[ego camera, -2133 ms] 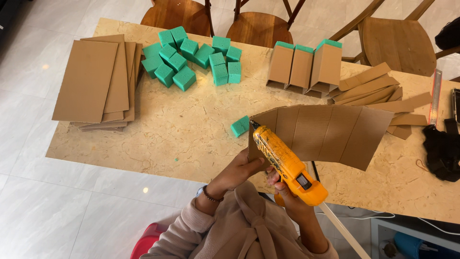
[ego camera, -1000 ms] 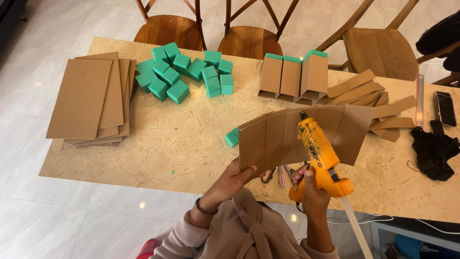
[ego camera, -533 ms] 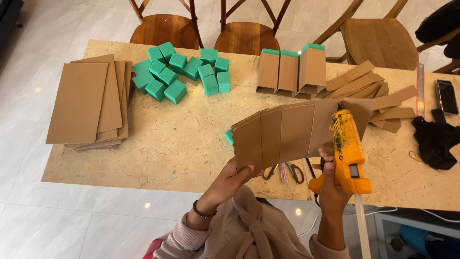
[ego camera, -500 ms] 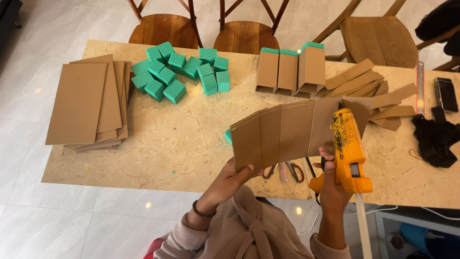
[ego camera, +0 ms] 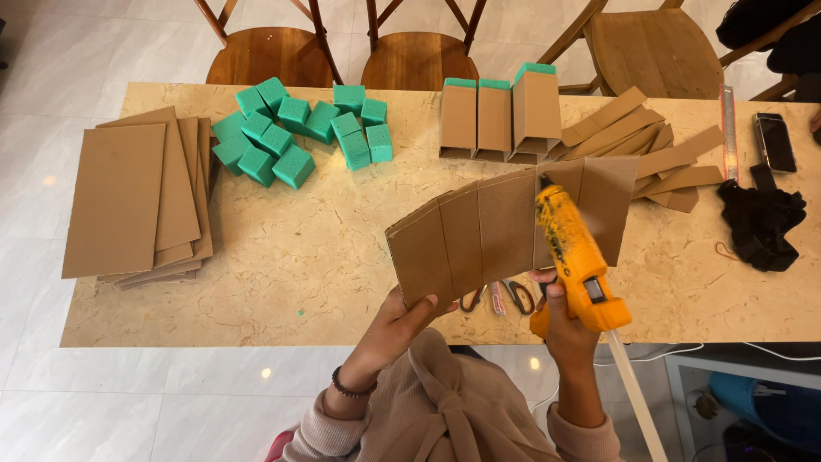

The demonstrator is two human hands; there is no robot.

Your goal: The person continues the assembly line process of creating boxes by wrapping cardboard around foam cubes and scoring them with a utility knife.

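- Holding a scored cardboard sheet (ego camera: 505, 227) by its lower left corner, the left hand (ego camera: 402, 321) has its grip closed on the edge, low in the centre of the frame
- Right hand (ego camera: 564, 321), lower right of centre, has its grip wrapped round the handle of a yellow glue gun (ego camera: 575, 257); the nozzle points up and touches the sheet near its upper right part
- The sheet is lifted off the table (ego camera: 282, 257), folded into several upright panels, slanting up to the right
- Scissors (ego camera: 500, 297) lie on the table just beneath the sheet's lower edge
- At the left of the frame lies a stack of flat cardboard (ego camera: 141, 201)
- Farther back, upper left of centre, sits a heap of green foam blocks (ego camera: 299, 128)
- Upper centre: cardboard sleeves (ego camera: 500, 120) capped with green; cardboard strips (ego camera: 650, 154) beside them
- Far right: black cloth (ego camera: 761, 224), a phone (ego camera: 774, 141)
- Wooden chairs (ego camera: 419, 56) beyond the table
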